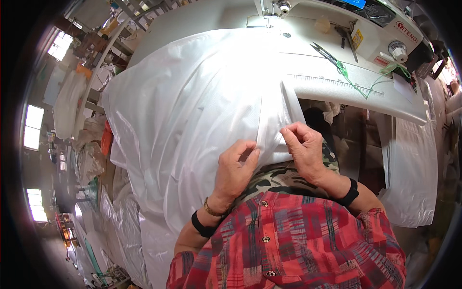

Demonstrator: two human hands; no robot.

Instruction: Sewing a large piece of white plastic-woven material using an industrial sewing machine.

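Observation:
A large sheet of shiny white fabric [183, 111] drapes from the sewing machine's bed down over my lap. A folded edge runs up it toward the machine's needle area [270, 20]. My left hand [237, 168] is closed, thumb and forefinger pinched on the white fabric beside this fold. A little to the right and higher, my right hand [305, 150] also pinches the fabric's edge between thumb and forefinger. Between the two hands the cloth hangs in a narrow strip. Bright light washes out the fabric near the needle.
Thread snips [327, 54] tied with green string [353, 85] lie on the table right of the needle, near a printed ruler scale [332, 81]. Another dark tool [346, 38] rests behind them. White sheets [409, 168] hang at the right. Fabric piles [94, 159] stand at the left.

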